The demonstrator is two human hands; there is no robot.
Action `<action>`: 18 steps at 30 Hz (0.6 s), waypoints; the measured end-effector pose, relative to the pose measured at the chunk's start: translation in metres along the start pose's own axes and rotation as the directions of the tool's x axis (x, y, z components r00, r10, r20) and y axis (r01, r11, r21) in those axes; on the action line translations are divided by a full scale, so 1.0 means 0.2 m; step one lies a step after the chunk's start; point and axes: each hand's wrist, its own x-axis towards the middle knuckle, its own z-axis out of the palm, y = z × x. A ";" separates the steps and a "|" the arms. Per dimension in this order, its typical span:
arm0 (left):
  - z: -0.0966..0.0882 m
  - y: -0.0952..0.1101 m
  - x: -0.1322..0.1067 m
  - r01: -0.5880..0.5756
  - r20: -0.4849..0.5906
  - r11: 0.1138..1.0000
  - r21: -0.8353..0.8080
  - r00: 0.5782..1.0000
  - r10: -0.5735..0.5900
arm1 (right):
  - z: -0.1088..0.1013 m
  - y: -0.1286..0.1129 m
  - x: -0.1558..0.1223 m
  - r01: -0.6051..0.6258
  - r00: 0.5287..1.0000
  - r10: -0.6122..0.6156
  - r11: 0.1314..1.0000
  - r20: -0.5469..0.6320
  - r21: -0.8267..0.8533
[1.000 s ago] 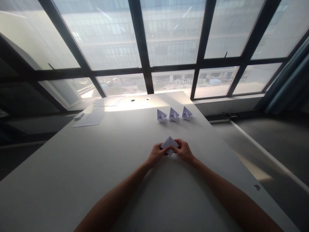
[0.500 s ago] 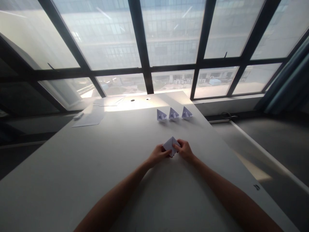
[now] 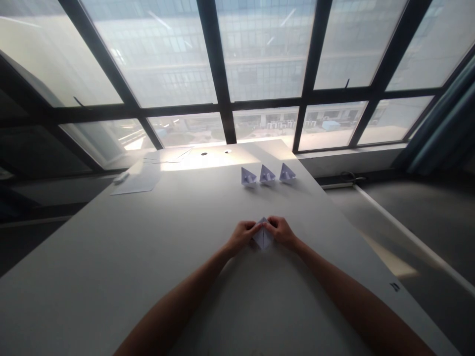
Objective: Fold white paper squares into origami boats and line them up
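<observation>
A small folded white paper piece lies between my two hands on the grey table, a little right of centre. My left hand pinches its left side with closed fingers. My right hand pinches its right side, fingertips meeting my left hand's at the paper's top point. Three finished folded paper boats stand in a row farther back on the table, well apart from my hands.
Flat white paper sheets lie at the table's far left, with a small white object beside them. Two small round marks sit near the far edge. A large window with dark frames rises behind the table. The table's right edge drops to the floor.
The paper's upper flap, which stood up as a triangle above my fingers, has been brought down. Both hands' fingertips have moved together at its top point.
</observation>
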 end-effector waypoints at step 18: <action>0.03 -0.02 -0.01 0.007 -0.237 0.959 -0.285 0.968 -0.077 | 0.01 -0.01 -0.03 0.031 0.972 0.012 0.984 -0.235 0.177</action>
